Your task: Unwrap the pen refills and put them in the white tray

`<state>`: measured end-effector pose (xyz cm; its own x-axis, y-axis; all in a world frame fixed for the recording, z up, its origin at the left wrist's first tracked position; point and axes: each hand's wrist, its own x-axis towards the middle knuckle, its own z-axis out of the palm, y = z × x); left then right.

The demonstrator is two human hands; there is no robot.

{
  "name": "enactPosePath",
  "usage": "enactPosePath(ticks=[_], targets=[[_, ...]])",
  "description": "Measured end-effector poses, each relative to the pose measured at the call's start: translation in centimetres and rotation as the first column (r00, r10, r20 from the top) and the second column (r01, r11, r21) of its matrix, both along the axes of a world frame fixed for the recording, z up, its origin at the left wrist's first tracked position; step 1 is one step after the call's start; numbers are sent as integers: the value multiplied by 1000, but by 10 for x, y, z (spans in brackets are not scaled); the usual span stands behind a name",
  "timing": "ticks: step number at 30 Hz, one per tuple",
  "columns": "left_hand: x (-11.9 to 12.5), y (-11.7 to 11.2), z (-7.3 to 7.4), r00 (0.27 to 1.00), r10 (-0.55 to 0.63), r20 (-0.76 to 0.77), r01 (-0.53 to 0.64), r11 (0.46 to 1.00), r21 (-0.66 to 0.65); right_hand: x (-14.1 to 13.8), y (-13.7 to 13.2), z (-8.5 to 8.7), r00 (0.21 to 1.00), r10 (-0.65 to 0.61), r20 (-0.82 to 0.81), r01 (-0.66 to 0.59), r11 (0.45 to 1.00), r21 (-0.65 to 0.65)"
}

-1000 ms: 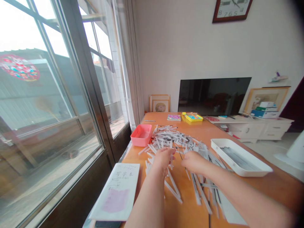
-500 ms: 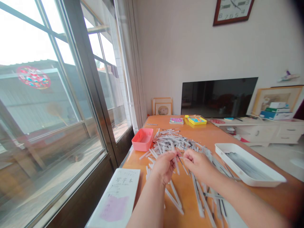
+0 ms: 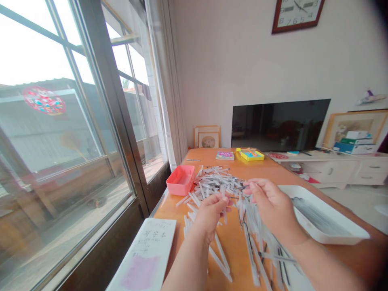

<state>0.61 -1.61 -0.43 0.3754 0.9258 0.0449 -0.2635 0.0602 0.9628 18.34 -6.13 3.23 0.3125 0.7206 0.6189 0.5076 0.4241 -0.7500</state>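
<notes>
Over the table, my left hand is closed on a narrow translucent white tube, held nearly upright between thumb and fingers. To its right, my right hand has its fingertips pinched round a thin dark piece; its exact kind is too small to make out. Just beyond both hands lies a heap of similar pale tubes, mixed with thin black sticks. More loose tubes are strewn beneath my right forearm, some with dark sticks among them.
A white tray with a layer of thin grey, see-through pieces stands at the right. At the left are a pink plastic box and a notebook. Farther back lie a colourful booklet and a yellow box.
My hands have moved apart: the right has shifted right and slightly up with the dark piece. The left stays near its place, holding the tube.
</notes>
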Motion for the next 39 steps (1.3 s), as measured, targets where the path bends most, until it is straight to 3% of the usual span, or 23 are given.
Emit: enactPosePath(ticks=[3, 7, 14, 19, 29, 35, 39], targets=[[4, -1, 1, 994, 20, -104, -5, 990, 141, 7, 4, 19, 993, -24, -115, 29, 999, 37], [7, 1, -2, 983, 23, -184, 12, 982, 190, 8, 7, 30, 994, -6, -114, 7, 1000, 17], [8, 1, -4, 972, 51, -230, 8, 969, 248, 5, 10, 18, 997, 28, -76, -30, 999, -25], [9, -1, -1, 975, 2, -224, 56, 966, 251, 6, 14, 11, 994, 64, -89, -72, 994, -82], [8, 0, 0, 971, -49, -233, 105, 967, 234, 1, 12, 14, 989, 139, 51, -129, 978, -167], [4, 6, -2, 984, 73, -163, -39, 979, 198, 31, 34, -2, 999, 49, 10, -46, 978, -202], [0, 12, -2, 979, 192, -68, -183, 975, 128, 51, 59, -23, 972, 36, 232, 47, 939, -341]])
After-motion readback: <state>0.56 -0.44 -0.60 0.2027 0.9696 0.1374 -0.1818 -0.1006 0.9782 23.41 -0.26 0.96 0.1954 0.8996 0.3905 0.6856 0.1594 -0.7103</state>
